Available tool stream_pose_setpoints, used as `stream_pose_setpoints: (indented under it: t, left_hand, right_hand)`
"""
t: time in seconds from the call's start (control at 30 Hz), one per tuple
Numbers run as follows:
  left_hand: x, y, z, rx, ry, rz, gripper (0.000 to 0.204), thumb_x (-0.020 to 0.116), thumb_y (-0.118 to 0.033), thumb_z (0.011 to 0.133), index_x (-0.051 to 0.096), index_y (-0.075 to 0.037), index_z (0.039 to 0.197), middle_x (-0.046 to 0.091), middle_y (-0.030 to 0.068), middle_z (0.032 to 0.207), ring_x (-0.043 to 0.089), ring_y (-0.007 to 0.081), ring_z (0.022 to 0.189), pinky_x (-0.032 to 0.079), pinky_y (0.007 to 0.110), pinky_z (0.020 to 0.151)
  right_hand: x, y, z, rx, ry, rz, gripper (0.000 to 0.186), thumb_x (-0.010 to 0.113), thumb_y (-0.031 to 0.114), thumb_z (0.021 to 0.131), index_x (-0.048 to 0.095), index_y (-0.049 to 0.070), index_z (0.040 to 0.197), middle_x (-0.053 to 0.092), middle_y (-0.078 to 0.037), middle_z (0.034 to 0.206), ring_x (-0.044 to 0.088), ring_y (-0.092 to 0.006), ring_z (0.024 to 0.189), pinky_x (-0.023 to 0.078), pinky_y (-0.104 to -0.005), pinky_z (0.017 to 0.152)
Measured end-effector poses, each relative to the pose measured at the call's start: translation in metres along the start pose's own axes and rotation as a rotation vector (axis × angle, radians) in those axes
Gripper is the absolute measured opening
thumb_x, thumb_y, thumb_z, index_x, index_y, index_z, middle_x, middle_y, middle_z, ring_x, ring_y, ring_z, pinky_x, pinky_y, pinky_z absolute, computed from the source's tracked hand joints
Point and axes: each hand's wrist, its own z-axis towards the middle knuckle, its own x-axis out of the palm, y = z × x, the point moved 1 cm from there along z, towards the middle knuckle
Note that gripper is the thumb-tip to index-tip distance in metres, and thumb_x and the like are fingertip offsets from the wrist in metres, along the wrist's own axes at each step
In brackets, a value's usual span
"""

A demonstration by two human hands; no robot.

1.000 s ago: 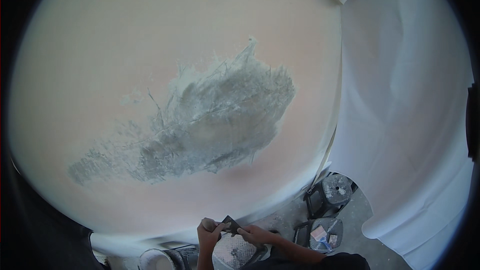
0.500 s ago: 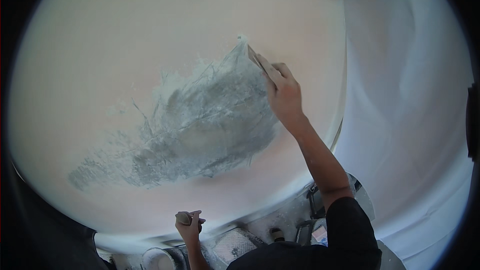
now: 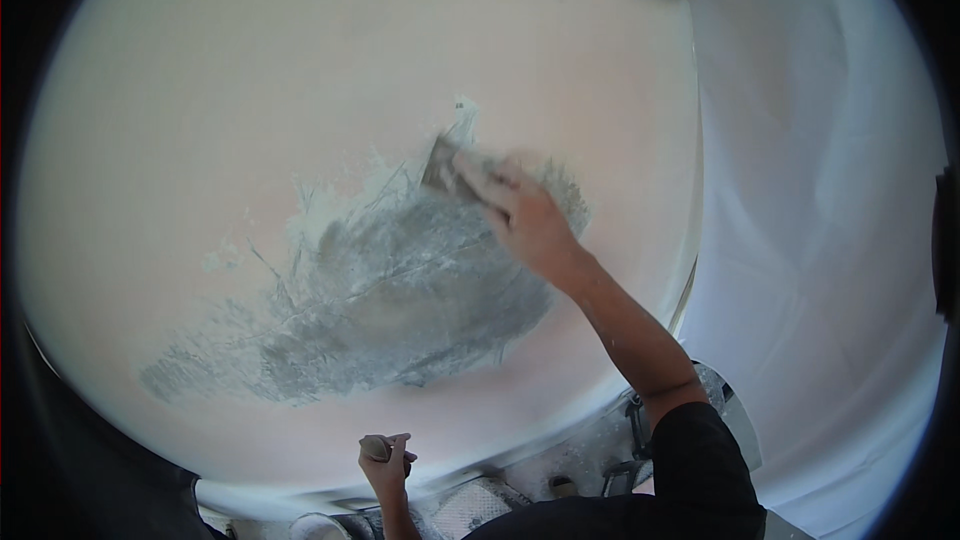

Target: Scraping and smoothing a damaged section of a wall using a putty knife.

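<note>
A large pale, pinkish-cream surface (image 3: 300,60) fills most of the view, with a rough grey patch of filler (image 3: 420,285) smeared across its middle. My right hand (image 3: 530,220) grips a flat scraper (image 3: 439,164) at the patch's upper edge; hand and blade are slightly smeared by motion. Whether the blade touches the surface all along its edge cannot be seen. Low in the view, my left hand (image 3: 384,477) is closed round a rounded grey-brown thing (image 3: 375,448), whose kind I cannot make out. It stays apart from the patch.
White sheeting (image 3: 810,200) hangs along the right side. Below the surface's curved lower edge, a round whitish container (image 3: 318,527) stands at the left, and dark-framed items (image 3: 625,478) sit at the right on a dusty grey floor (image 3: 585,452). Dark material (image 3: 110,470) lies at lower left.
My right hand has swept the scraper left and down from the patch's upper tip, and the blade has turned. Grey filler shows where the hand was. The view has shifted slightly.
</note>
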Motion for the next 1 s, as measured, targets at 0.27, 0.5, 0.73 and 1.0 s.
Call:
stream_pose_setpoints:
  t: [0.27,0.5,0.73,1.0]
  left_hand:
    - [0.096,-0.073,0.02,0.079,0.363,0.051,0.014,0.074,-0.003,0.087,0.06,-0.001,0.088,0.061,0.0048,0.063,0.055,0.0091,0.045,0.038,0.023,0.039]
    - [0.234,-0.175,0.039,0.377,0.572,-0.04,0.024,0.068,-0.008,0.095,0.06,0.001,0.115,0.07,0.0057,0.091,0.065,0.0079,0.065,0.046,0.021,0.046]
    - [0.293,-0.164,0.048,0.393,0.688,0.091,0.029,0.069,-0.01,0.095,0.059,0.002,0.119,0.071,0.0057,0.094,0.067,0.0085,0.067,0.047,0.022,0.047]
    - [0.312,-0.11,-0.006,-0.007,0.952,0.012,0.03,0.07,-0.019,0.095,0.059,0.0,0.116,0.067,0.0032,0.088,0.064,0.0071,0.063,0.049,0.022,0.047]
  right_hand:
    - [-0.011,0.006,-0.097,0.264,0.212,0.207,0.062,0.063,0.013,0.098,0.039,0.015,0.154,0.057,-0.015,0.088,0.063,-0.0275,0.08,0.053,-0.0377,0.073]
    - [0.007,-0.013,-0.085,0.775,-0.091,0.944,0.021,0.059,0.014,0.102,0.053,-0.001,0.116,0.062,-0.007,0.085,0.059,-0.0128,0.061,0.052,-0.0301,0.055]
    - [-0.018,-0.052,-0.055,0.744,-0.162,0.99,0.019,0.065,0.018,0.1,0.054,0.003,0.104,0.064,-0.006,0.083,0.055,-0.0097,0.056,0.047,-0.0243,0.048]
    - [-0.064,-0.071,-0.106,0.834,-0.075,1.078,0.018,0.062,0.014,0.1,0.052,0.006,0.112,0.066,-0.006,0.084,0.059,-0.0101,0.06,0.051,-0.0248,0.053]
